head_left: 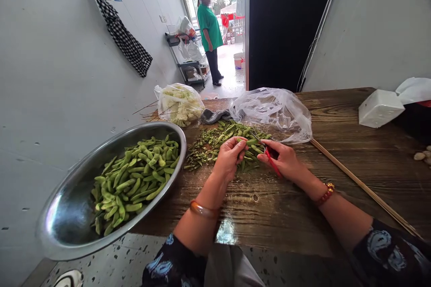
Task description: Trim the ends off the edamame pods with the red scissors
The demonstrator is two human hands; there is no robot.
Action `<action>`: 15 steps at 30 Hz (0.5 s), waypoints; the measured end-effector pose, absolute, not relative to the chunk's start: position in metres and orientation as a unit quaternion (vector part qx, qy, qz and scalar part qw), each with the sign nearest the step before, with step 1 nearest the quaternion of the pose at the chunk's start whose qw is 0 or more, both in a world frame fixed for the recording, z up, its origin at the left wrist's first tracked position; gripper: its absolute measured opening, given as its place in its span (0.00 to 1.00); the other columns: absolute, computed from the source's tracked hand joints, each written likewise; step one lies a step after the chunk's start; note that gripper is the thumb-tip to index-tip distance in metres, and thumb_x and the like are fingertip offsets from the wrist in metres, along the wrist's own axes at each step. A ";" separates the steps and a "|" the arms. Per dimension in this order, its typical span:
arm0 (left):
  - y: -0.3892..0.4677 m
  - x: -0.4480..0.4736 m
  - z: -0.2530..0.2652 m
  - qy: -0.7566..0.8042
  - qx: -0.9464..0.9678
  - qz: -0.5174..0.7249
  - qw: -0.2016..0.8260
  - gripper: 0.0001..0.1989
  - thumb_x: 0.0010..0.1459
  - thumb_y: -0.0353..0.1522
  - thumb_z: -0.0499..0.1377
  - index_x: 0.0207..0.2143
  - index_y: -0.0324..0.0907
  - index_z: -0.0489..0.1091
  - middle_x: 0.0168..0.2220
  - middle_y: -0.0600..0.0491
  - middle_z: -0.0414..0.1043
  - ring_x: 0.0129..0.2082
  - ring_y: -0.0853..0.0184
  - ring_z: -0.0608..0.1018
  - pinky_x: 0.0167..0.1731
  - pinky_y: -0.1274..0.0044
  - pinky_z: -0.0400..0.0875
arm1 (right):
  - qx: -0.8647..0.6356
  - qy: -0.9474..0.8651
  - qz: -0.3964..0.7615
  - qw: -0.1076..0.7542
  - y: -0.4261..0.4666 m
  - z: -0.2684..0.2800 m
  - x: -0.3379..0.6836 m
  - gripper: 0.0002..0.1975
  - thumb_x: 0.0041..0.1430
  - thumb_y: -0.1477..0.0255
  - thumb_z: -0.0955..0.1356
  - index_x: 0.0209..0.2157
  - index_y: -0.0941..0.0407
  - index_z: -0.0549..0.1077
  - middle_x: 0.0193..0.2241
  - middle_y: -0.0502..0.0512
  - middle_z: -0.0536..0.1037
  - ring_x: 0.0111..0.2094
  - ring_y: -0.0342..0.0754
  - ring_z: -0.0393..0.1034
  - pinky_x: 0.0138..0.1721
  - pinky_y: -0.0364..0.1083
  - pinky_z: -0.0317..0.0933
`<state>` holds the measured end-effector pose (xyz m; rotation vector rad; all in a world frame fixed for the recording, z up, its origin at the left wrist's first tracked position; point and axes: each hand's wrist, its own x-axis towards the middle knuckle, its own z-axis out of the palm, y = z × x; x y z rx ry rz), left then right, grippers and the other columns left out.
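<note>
Between the fingertips of my left hand [230, 158] is a green edamame pod [249, 141]. My right hand [283, 159] grips red-handled scissors [271, 160], whose metal blades point up and left, close to the pod. Beneath and behind both hands lies a pile of edamame pods [232, 131] on the dark wooden table [256, 215], with small trimmed bits [202, 145] spread at its left. To the left, a large steel bowl [183, 145] holds many pods [134, 179]. Whether the blades touch the pod I cannot tell.
Behind the pile are a bag of cauliflower [182, 105], a grey cloth [215, 116] and a clear plastic bag [274, 110]. Thin wooden sticks [363, 186] lie along the right. A white tissue pack [381, 107] stands at far right. A person in green [209, 29] stands by the doorway.
</note>
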<state>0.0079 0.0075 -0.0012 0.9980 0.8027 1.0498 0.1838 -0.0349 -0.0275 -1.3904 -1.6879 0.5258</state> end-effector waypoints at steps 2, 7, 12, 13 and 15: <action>0.007 0.009 -0.001 0.359 0.449 0.462 0.675 0.14 0.46 0.36 0.66 0.32 0.36 0.71 0.23 0.56 0.68 0.15 0.81 0.61 0.12 0.86 0.45 | -0.553 -0.677 0.214 0.435 -0.035 -0.027 0.183 0.26 0.54 0.55 0.68 0.48 0.59 0.74 0.29 0.53 0.75 0.28 0.45 0.67 0.31 0.45 0.64; 0.008 0.008 -0.004 0.342 0.414 0.470 0.700 0.16 0.44 0.36 0.68 0.32 0.36 0.70 0.23 0.56 0.68 0.15 0.82 0.60 0.13 0.86 0.46 | -0.538 -0.686 0.219 0.438 -0.036 -0.028 0.181 0.27 0.54 0.56 0.69 0.49 0.59 0.72 0.31 0.54 0.76 0.29 0.46 0.68 0.33 0.46 0.65; 0.007 0.010 -0.005 0.330 0.412 0.457 0.716 0.16 0.44 0.36 0.68 0.33 0.36 0.70 0.24 0.56 0.70 0.15 0.82 0.61 0.12 0.86 0.46 | -0.532 -0.691 0.207 0.443 -0.036 -0.029 0.179 0.26 0.53 0.56 0.69 0.48 0.59 0.73 0.32 0.56 0.77 0.31 0.48 0.69 0.34 0.46 0.65; 0.006 0.011 -0.005 0.330 0.415 0.453 0.716 0.16 0.44 0.36 0.68 0.33 0.35 0.70 0.24 0.55 0.70 0.15 0.82 0.61 0.12 0.86 0.46 | -0.533 -0.689 0.208 0.445 -0.036 -0.029 0.179 0.26 0.53 0.56 0.69 0.48 0.59 0.73 0.32 0.55 0.76 0.30 0.47 0.69 0.34 0.46 0.65; 0.005 0.013 -0.005 0.333 0.422 0.447 0.715 0.15 0.45 0.35 0.67 0.33 0.35 0.70 0.24 0.55 0.71 0.15 0.82 0.61 0.13 0.86 0.47 | -0.538 -0.682 0.213 0.448 -0.037 -0.027 0.179 0.27 0.54 0.55 0.68 0.48 0.60 0.73 0.29 0.54 0.75 0.28 0.46 0.67 0.32 0.45 0.63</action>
